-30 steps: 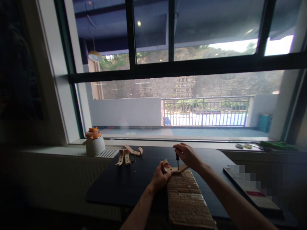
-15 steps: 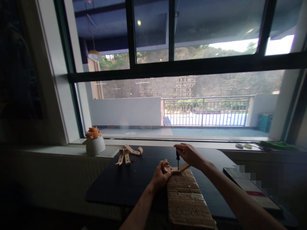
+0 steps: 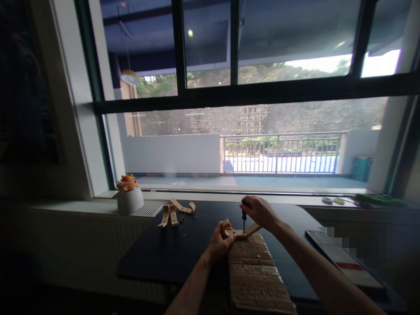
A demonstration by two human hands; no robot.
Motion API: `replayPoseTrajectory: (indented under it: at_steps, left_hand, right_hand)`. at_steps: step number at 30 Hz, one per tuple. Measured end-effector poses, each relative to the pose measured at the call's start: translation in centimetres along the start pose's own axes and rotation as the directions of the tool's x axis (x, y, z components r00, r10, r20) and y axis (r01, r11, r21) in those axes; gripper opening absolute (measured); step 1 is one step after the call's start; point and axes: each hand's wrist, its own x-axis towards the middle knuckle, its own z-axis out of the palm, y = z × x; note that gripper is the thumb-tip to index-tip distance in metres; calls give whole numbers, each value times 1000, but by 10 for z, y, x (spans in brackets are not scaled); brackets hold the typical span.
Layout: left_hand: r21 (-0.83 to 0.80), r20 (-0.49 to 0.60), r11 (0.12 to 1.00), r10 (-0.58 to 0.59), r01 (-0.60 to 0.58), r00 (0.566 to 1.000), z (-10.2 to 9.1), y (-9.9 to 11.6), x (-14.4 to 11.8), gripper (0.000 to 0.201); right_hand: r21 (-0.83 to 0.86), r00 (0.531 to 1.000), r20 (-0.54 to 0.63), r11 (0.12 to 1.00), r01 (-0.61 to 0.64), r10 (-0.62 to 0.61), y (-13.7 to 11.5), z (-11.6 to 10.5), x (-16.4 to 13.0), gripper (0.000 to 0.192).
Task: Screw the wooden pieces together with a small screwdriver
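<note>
A curved light wooden piece [image 3: 246,231] lies across the far end of a pitted cardboard block [image 3: 254,271] on a dark mat [image 3: 173,245]. My left hand [image 3: 219,242] grips the curled left end of that piece and holds it down. My right hand [image 3: 260,212] is closed around the dark handle of a small screwdriver [image 3: 243,220], which stands upright with its tip on the wooden piece.
Several more curved wooden pieces [image 3: 175,211] lie at the mat's far left. A white pot with an orange top [image 3: 129,194] sits on the sill. A flat dark board [image 3: 341,262] lies at the right. Green items [image 3: 380,199] rest on the far right sill.
My right hand has shifted slightly on the screwdriver handle, turning at the wrist. The wooden piece and my left hand stay in place.
</note>
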Motion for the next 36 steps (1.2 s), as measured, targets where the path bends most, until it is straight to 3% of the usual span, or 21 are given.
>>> replayPoseTrajectory:
  at_steps: [12,30,36]
  left_hand:
    - [17,-18,1000,-6,6,1000,0,1,0,34]
    - [2,-8,1000,-3,3,1000,0,2,0,33]
    - [12,-13,1000,-6,6,1000,-1,5,-2,33]
  right_hand:
    - [130,989,18,981,142,-146,2,-7,-3,23]
    - [56,993,58,993,102,-105,6,-10,1,22]
    - [105,990,41,986,132,-137,1,-10,-1,25]
